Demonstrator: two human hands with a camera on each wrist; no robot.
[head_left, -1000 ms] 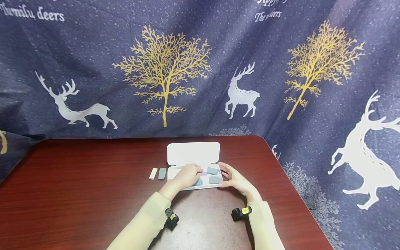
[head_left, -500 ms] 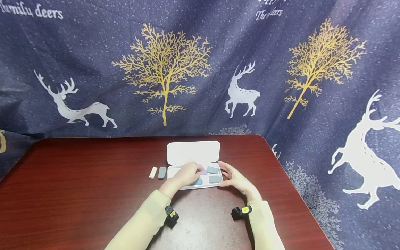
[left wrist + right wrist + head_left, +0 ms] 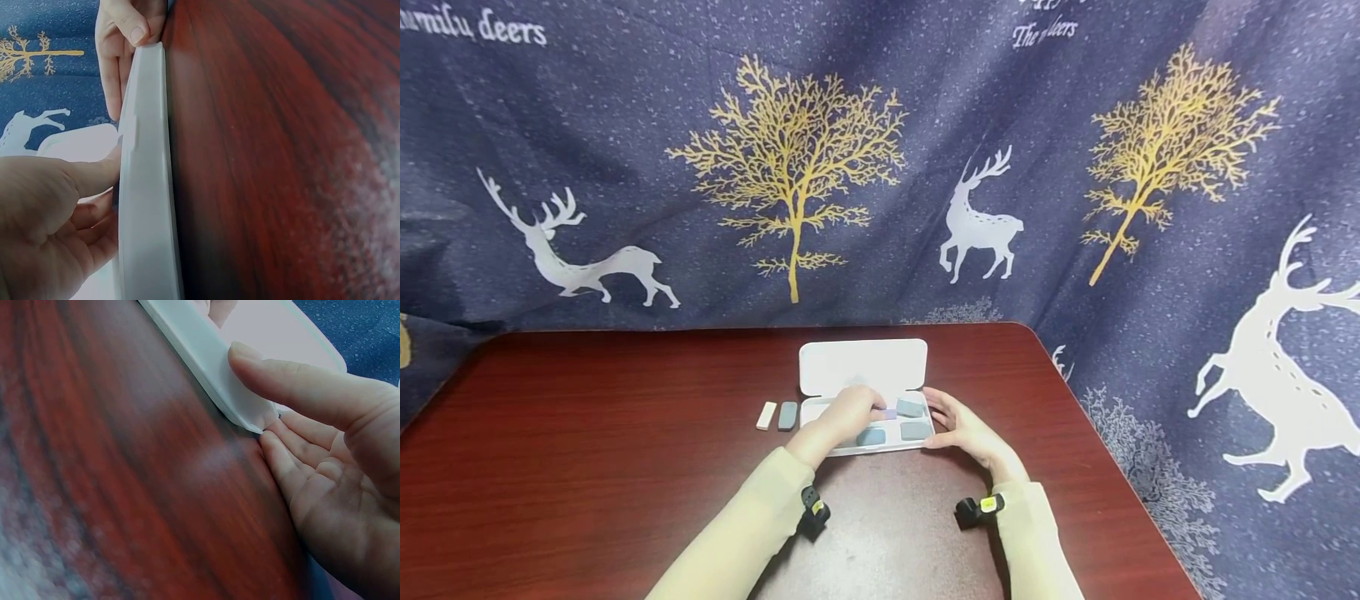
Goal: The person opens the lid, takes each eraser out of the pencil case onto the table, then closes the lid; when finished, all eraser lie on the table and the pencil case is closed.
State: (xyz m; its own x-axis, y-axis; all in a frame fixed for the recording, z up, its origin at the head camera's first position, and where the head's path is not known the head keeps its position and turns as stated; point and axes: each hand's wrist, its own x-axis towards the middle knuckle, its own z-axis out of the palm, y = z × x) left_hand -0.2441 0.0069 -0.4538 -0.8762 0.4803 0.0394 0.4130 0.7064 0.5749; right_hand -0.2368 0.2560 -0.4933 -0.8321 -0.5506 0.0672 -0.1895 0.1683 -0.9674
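Observation:
A white hinged case (image 3: 835,451) lies on the table with its lid (image 3: 863,367) raised. My left hand (image 3: 847,414) reaches into its middle, thumb and fingers curled. Between them in the left wrist view is part of a small dark block (image 3: 116,195); the fingertips are mostly hidden behind the case wall. A purple block (image 3: 889,414) shows by these fingers, and a blue block (image 3: 871,437) sits nearer the front. Two grey-blue blocks lie at the right, a rear block (image 3: 910,408) tilted and a front block (image 3: 915,431). My right hand (image 3: 962,429) grips the case's right end between thumb and fingers.
Left of the case, a cream block (image 3: 766,416) and a grey-blue block (image 3: 787,416) lie on the reddish-brown table (image 3: 625,467). A dark blue curtain (image 3: 880,275) printed with deer and trees hangs behind the table's far edge.
My left hand has shifted slightly left and its wrist has turned a little, uncovering more of the blue block. My right hand stays at the case's right end.

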